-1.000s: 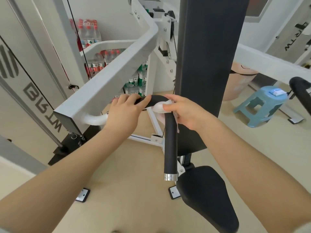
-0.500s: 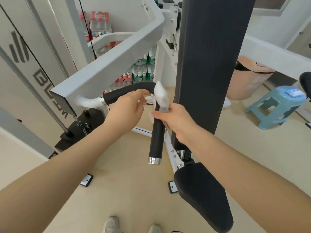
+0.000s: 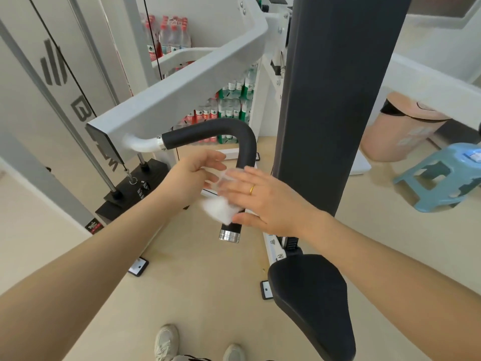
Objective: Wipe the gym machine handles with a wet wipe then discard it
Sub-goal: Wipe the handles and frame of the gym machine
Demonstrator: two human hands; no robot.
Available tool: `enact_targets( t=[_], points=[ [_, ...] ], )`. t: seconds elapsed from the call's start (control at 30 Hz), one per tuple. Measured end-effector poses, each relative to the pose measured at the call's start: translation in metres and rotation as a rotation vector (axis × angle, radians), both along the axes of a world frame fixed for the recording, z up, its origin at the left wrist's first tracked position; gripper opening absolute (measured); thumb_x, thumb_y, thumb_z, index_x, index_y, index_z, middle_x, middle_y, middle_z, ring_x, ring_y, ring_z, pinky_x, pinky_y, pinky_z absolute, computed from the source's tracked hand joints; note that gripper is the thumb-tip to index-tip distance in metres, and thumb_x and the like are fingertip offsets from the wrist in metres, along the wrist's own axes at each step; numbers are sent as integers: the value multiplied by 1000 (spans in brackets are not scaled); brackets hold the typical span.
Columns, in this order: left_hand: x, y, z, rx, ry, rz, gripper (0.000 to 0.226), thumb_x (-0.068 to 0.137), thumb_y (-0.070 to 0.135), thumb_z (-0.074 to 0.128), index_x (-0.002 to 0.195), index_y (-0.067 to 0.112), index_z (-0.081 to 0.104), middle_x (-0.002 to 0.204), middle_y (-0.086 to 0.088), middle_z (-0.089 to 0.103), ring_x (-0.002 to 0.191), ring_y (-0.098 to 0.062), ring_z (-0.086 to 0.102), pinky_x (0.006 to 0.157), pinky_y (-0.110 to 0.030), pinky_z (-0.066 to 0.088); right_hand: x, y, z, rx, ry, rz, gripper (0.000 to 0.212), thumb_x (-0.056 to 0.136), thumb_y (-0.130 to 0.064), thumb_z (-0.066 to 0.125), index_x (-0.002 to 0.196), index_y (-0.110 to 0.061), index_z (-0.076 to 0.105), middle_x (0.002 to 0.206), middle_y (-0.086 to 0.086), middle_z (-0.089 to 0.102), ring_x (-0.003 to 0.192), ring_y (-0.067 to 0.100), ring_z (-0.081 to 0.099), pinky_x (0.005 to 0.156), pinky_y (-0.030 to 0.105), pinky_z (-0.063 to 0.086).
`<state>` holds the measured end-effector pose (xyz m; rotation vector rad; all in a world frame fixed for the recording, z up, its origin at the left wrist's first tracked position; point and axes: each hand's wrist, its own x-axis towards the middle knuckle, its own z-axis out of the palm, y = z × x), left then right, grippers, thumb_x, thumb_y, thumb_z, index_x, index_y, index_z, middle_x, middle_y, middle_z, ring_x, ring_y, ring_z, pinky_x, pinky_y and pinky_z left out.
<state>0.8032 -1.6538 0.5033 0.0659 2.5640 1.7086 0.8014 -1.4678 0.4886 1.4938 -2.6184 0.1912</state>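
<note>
- The wet wipe [image 3: 218, 210], a white bunched wad, sits against the lower straight part of the black padded handle [image 3: 235, 142], just above its shiny metal end cap [image 3: 229, 235].
- The right hand [image 3: 265, 201] presses the wipe to the handle with fingers spread and fairly flat, thumb low near the cap; it looks more like a loose press than a closed grip, though blur at the fingertips makes that hard to be sure of.
- The left hand [image 3: 191, 175] is open and holds nothing, fingers extended toward the wipe, just beside the handle and not on it.
- Step in hand: wiping this handle, apparently near the bottom of the stroke.
- Next move likely calls for gathering the wipe firmly in one hand, then going to the other handle, which is barely in view at the right edge.
- For discarding, a pink bin [image 3: 398, 128] stands on the floor beyond the tall black back pad [image 3: 338, 100], near a blue stool [image 3: 442, 175].
</note>
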Motion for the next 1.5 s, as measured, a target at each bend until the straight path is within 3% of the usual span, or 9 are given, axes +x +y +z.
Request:
enact_targets(
  t=[0.17,0.33,0.5,0.7,0.9,1.07,1.2,1.37,1.5],
  points=[
    [1,-6,-2,12,-41,38,36,94,-5,33,111,13,58,102,-4,63,86,-19,61,82,-31,50,-31,9,23,-164,118,-157,46,94,-38,36,121,-9,60,127,8,60,123,23,52,106,42,38],
    [3,-5,-4,14,-65,50,33,95,-3,34,109,11,60,104,-6,64,81,-18,60,82,-34,51,6,-6,-10,-83,157,331,52,90,-45,46,115,-3,64,118,12,65,113,27,59,99,42,45],
    [2,-6,-1,-14,-69,40,30,95,0,36,106,13,61,98,0,64,77,-12,61,79,-29,52,-9,5,-10,-118,242,212,55,85,-44,57,117,0,61,123,14,62,117,29,56,98,45,45],
    [-2,-1,5,-15,-70,34,23,95,8,43,105,16,61,99,2,66,83,-12,63,82,-27,51,-1,45,-18,-214,307,170,18,86,-6,61,102,-3,69,106,12,70,101,27,65,90,37,52],
    [-3,15,6,-72,-126,-57,29,97,36,38,112,22,59,98,2,66,89,-16,64,85,-29,50,-20,12,-7,-980,-784,-988,30,89,1,50,98,-24,64,109,2,62,107,21,57,89,34,51],
    [-1,21,4,-88,-96,-99,30,92,31,52,122,33,52,96,3,68,82,-6,64,78,-22,50,-8,-20,15,-1459,-1497,-830,31,93,-1,35,109,-2,62,110,17,66,105,29,63,96,42,48],
    [0,24,6,-158,-85,-80,34,91,32,54,126,31,55,98,7,66,82,-3,61,65,-14,42,24,-18,-3,-1316,-1729,-831,36,99,-27,36,119,-6,59,102,11,68,99,26,64,90,41,50],
    [-4,22,12,-225,-98,-98,35,90,34,55,124,29,58,111,8,56,100,-8,49,87,-25,32,-7,-12,10,-1540,-1677,-746,35,94,-14,44,123,1,54,119,21,61,100,27,61,87,39,52],
    [-2,23,9,-220,-95,-89,35,90,34,55,125,26,58,109,8,61,97,-6,53,82,-19,33,33,-8,-14,-1255,-1953,-647,39,93,-10,36,129,0,49,126,22,57,114,31,57,98,42,46]
  ],
)
